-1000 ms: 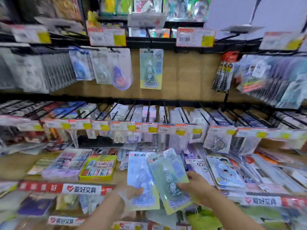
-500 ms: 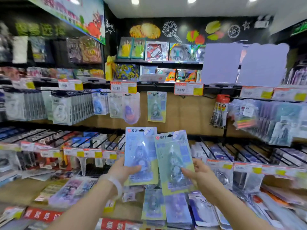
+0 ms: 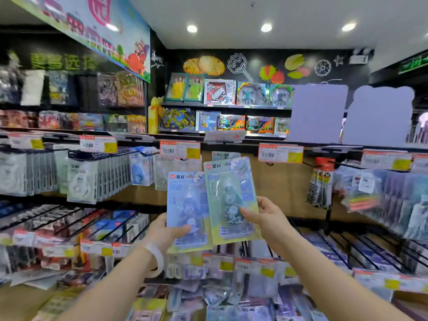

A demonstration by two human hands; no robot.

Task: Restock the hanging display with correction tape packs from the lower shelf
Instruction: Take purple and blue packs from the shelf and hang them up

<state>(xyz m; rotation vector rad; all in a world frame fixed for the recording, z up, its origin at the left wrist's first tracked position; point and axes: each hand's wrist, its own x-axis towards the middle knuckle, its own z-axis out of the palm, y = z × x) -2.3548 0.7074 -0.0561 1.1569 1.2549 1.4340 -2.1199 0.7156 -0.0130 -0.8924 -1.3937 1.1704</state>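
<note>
Holding upright: blue pack (image 3: 188,209) pinched low by left hand (image 3: 163,230), green pack (image 3: 231,200) pinched low by right hand (image 3: 269,218), long axes vertical, green top nearer, just below the hanging pack (image 3: 225,155) on its peg.

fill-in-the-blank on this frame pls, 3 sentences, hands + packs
The left hand holds the ____ correction tape pack.
The right hand has its grip on the green correction tape pack, which overlaps the other pack's ____ edge.
A white ____ sits on the left wrist.

Missing words: blue; right; wristband
</note>
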